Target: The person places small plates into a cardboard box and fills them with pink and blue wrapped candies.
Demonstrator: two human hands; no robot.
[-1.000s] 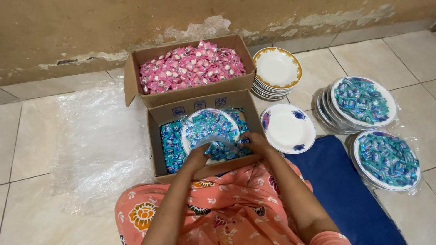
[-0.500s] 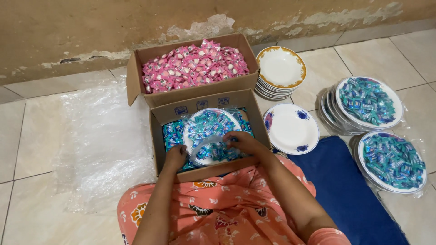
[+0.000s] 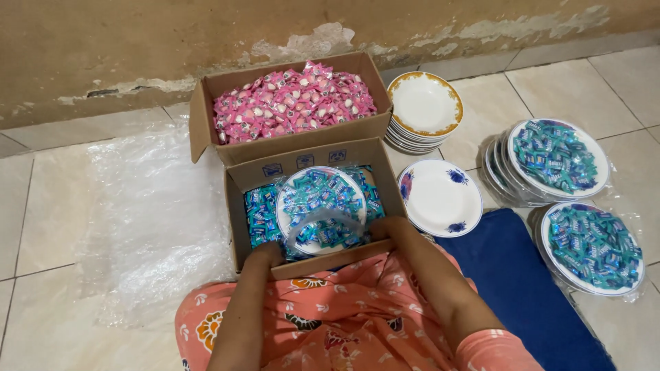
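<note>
Plate (image 3: 321,208) of blue candies sits inside the near box (image 3: 311,257), both hands on it.
Left hand (image 3: 267,253) at 7 o'clock and right hand (image 3: 383,229) at 4 grip its rim (fingers mostly hidden), apparently wrapping it in clear film; pink-candy box (image 3: 292,103) at 12.

Tiled floor (image 3: 48,206), two cardboard boxes (image 3: 289,148), plate stacks (image 3: 425,106), blue mat (image 3: 522,288), plastic sheet (image 3: 151,220)

Bare forearms, pink short sleeve (image 3: 496,352), orange floral garment (image 3: 330,309)

Two open cardboard boxes (image 3: 292,148) (image 3: 313,257) of wrapped sweets
</note>
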